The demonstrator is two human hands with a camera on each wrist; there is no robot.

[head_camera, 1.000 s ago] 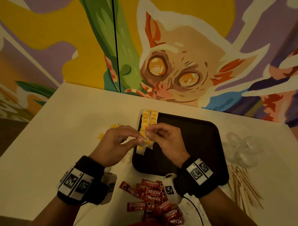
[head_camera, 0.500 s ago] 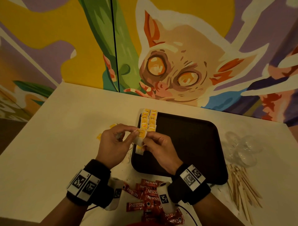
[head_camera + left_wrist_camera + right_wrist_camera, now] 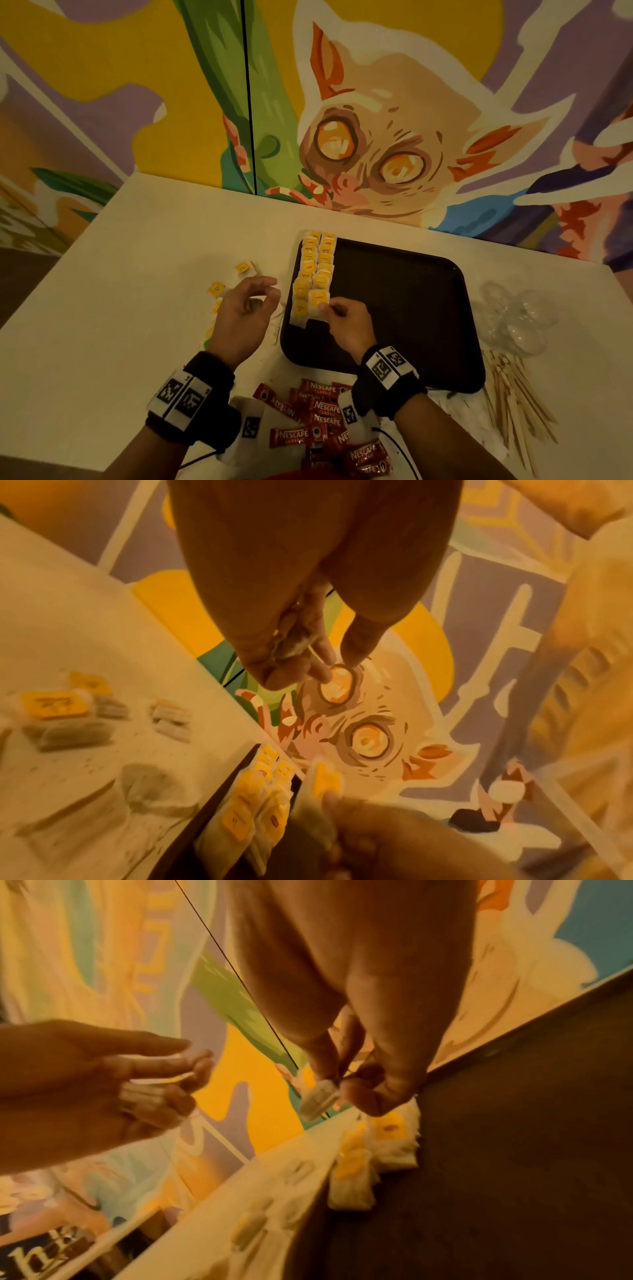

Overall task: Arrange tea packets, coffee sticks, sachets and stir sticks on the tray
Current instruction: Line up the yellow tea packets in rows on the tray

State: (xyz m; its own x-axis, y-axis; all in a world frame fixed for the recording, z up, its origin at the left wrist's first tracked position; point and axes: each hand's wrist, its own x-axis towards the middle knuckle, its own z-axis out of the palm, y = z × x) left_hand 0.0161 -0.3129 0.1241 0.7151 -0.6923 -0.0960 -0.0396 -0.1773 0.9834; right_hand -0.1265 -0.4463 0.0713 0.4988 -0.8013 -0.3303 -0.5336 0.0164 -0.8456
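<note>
Done: two rows of tea packets (image 3: 313, 274) line the tray's (image 3: 404, 308) left edge.
Hands: right hand (image 3: 346, 323) pinches a tea packet (image 3: 319, 305); left hand (image 3: 243, 315) holds a small packet, fingers loosely curled.
Left: loose packets (image 3: 217, 288), coffee sticks (image 3: 322, 411), stir sticks (image 3: 513, 394) on the bench (image 3: 137, 274).

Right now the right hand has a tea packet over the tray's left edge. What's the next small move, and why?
Probably lower the tea packet pinched by the right hand onto the near end of the right row of packets on the tray, then let go: it hangs just over that end, and the left hand is off it.
</note>
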